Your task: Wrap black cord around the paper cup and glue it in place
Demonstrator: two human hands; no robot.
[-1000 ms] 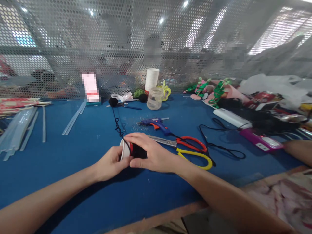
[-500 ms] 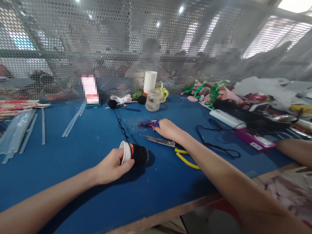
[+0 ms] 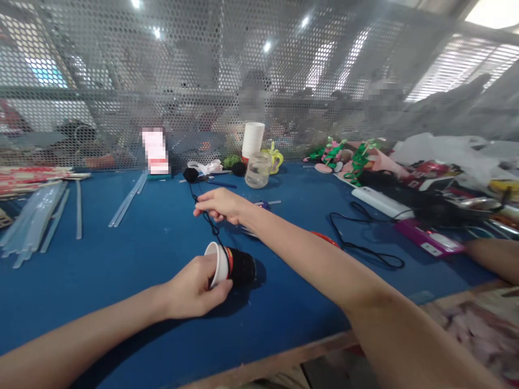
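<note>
My left hand [image 3: 198, 286] grips a paper cup [image 3: 221, 265] lying on its side, fingers inside the white rim and thumb outside. Black yarn [image 3: 241, 267] wraps the lower part of the cup, leaving a red strip showing. A looped strand of yarn [image 3: 213, 224] runs from the cup to a black yarn ball [image 3: 190, 174]. Over that strand is my right hand [image 3: 219, 205], its thumb and fingertips closed on the yarn. Beyond my right wrist, a blue glue gun [image 3: 263, 205] with a clear stick lies mostly hidden. Scissors [image 3: 249, 232] are largely covered by my forearm.
Glue sticks [image 3: 32, 216] lie at left, near a propped phone [image 3: 156, 151]. A clear jar [image 3: 257, 170] and stacked paper cups [image 3: 253, 140] stand at the back. At right are a purple power strip [image 3: 427, 237], a black cord [image 3: 365, 248] and another person's arm [image 3: 494, 256].
My right hand has let go of the glue gun, moved left and closed on the yarn strand. The glue gun now rests on the table. My left hand still holds the cup.
</note>
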